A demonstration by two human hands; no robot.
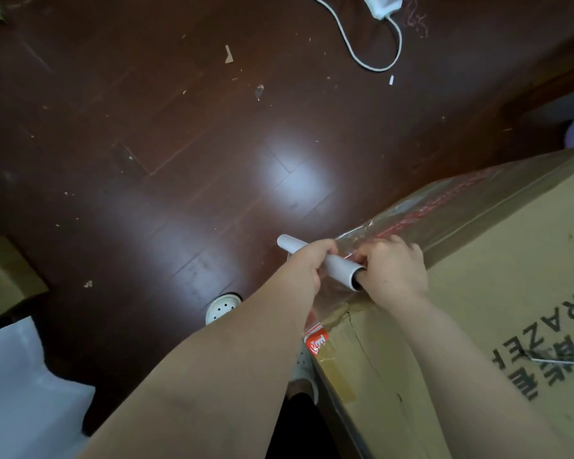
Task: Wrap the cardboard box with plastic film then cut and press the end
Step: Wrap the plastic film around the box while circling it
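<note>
A large cardboard box (478, 309) fills the lower right, with black print on its top and red tape along its edges. Clear plastic film (421, 210) clings along its far side face. At the box's near corner a white film roll (337, 265) lies across both hands. My left hand (307, 265) grips the roll around its middle. My right hand (395, 270) holds the roll's near end, with a finger tucked into the open tube. A short span of film runs from the roll onto the box.
Dark wooden floor (179, 144) with scattered scraps lies beyond the box. A white cable (371, 58) and plug lie at the top. White foam sheets (17, 376) and a small carton (7, 276) sit at the left. A white slipper (221, 306) shows under my left arm.
</note>
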